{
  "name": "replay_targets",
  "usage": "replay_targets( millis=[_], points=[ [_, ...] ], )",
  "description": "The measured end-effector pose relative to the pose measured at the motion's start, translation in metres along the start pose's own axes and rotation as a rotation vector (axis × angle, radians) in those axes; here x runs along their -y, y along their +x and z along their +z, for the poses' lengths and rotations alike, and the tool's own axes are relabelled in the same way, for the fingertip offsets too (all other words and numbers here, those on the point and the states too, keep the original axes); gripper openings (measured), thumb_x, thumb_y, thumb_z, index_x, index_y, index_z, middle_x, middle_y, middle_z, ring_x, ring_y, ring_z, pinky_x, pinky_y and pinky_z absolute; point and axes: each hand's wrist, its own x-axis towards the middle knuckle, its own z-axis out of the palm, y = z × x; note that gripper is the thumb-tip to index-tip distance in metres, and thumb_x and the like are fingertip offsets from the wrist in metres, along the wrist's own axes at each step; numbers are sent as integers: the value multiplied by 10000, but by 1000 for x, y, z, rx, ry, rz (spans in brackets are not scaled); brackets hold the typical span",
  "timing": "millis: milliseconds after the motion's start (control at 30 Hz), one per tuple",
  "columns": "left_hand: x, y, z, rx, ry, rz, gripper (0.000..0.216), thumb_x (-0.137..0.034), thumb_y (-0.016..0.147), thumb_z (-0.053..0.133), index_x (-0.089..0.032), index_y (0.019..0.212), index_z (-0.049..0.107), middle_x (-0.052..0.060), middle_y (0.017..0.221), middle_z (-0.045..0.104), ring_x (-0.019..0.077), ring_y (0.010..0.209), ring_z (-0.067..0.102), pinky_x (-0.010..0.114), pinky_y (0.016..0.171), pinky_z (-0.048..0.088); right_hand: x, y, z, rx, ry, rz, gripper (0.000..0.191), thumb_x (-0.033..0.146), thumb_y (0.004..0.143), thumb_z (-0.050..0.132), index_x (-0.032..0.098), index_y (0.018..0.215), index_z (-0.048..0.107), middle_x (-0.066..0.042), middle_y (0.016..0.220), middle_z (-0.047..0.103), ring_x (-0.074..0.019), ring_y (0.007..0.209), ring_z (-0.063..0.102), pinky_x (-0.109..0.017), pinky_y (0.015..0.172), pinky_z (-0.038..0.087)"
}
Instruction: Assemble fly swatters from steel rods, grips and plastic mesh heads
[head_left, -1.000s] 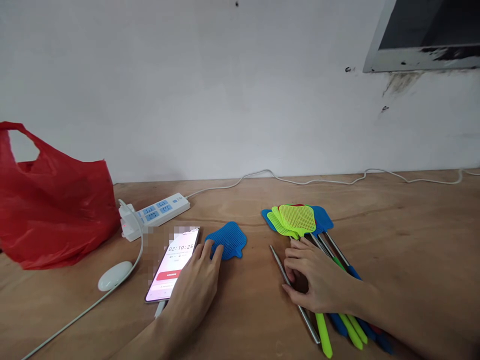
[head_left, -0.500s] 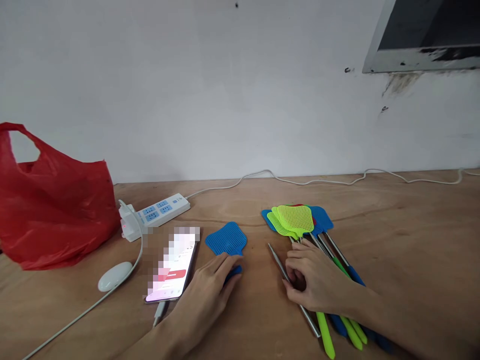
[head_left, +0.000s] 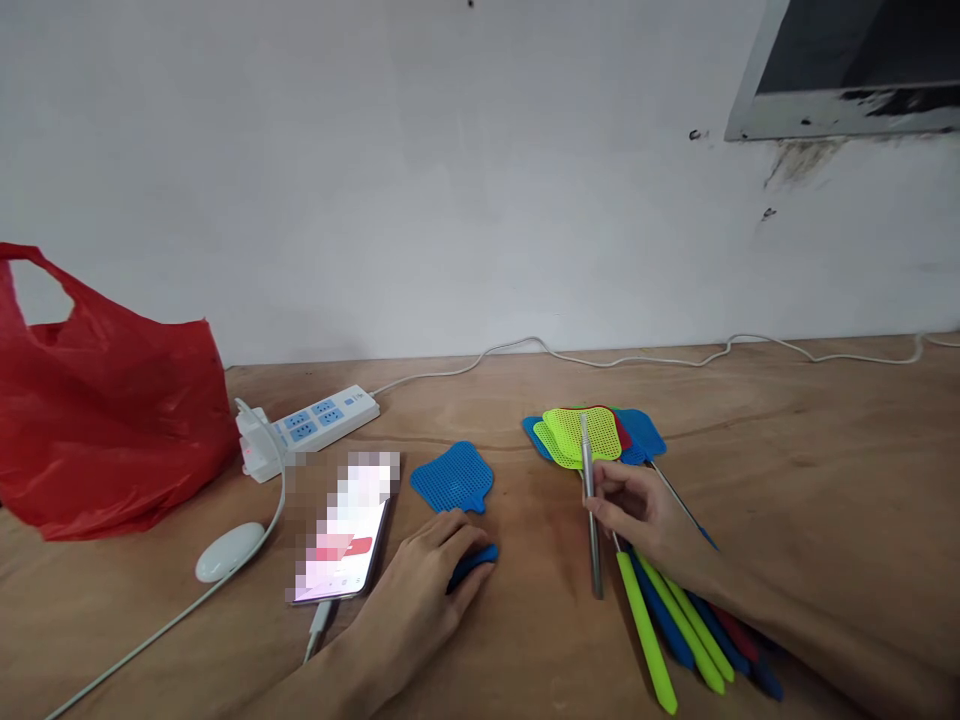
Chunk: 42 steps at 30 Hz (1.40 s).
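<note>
My right hand [head_left: 634, 508] pinches a silver metal rod [head_left: 592, 545], raised and tilted over the pile of fly swatters. In that pile, yellow-green, blue and red mesh heads [head_left: 589, 437] overlap at the far end. Their yellow-green handles [head_left: 646, 635], with blue and red ones beside them, fan out toward me. My left hand [head_left: 435, 570] is closed around a blue handle [head_left: 474, 562], mostly hidden under the fingers. Just beyond those fingers a loose blue swatter head [head_left: 454, 478] lies flat on the table, with no rod in it.
Left of my left hand lies a phone [head_left: 349, 530], partly blurred, on a charging cable. Farther left are a white oval object [head_left: 229, 552], a power strip [head_left: 322, 420] and a red plastic bag [head_left: 112, 410]. A thin white cord [head_left: 622, 358] runs along the wall.
My right hand has picked the metal rod up off the table and tilted it upright. My left hand has drawn slightly back from the blue swatter head, with the blue handle.
</note>
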Motion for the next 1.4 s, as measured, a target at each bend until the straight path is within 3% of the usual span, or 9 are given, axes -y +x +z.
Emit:
replay_targets(
  millis=[200,400,533,667,1033,1267,1400],
  points=[
    [-1,-2,-1,-5,-53,19,94,-212,973,552,-221,1025,630,29,1034,693,223,961,653,357,836,512,-6,-1,1,-19,413,115,210,409,875,675,201,846,662,11,656,612,-133,539,561,-241,470,432],
    [-6,-4,-3,-12,-205,20,89,-262,1007,500,-239,1047,577,-4,943,681,166,835,645,274,753,492,-1,-1,7,13,533,158,280,448,900,649,179,837,699,-48,727,690,-170,652,637,-260,532,499],
    [-9,-5,-3,-25,-235,-4,79,-278,996,494,-233,1003,558,-5,875,658,165,760,616,271,693,473,0,-2,8,-42,551,122,227,429,883,683,203,885,664,-35,712,706,-180,626,651,-273,526,505],
    [-11,-4,-3,-49,-252,-13,66,-272,978,504,-235,989,557,-15,842,637,157,727,590,255,644,450,3,-5,10,-13,527,116,215,413,893,684,202,905,645,-42,724,725,-174,621,654,-272,531,516],
    [-10,-4,0,-68,-365,-56,124,-334,985,509,-225,969,567,-16,793,585,141,675,530,231,571,408,0,-4,8,-77,333,113,270,447,782,787,185,824,739,-34,682,720,-161,601,651,-265,517,503],
    [-10,-5,4,-31,-383,-51,120,-333,963,570,-217,965,598,-5,817,623,147,712,555,236,609,426,16,-11,15,146,212,142,234,393,720,842,203,786,722,-11,698,707,-170,667,655,-269,566,495],
    [-11,-4,4,-25,-395,-51,140,-348,960,586,-214,994,608,-1,836,635,147,728,565,240,637,439,18,-11,16,111,318,181,328,417,726,839,212,887,639,4,709,696,-161,649,656,-243,522,495]
  ],
)
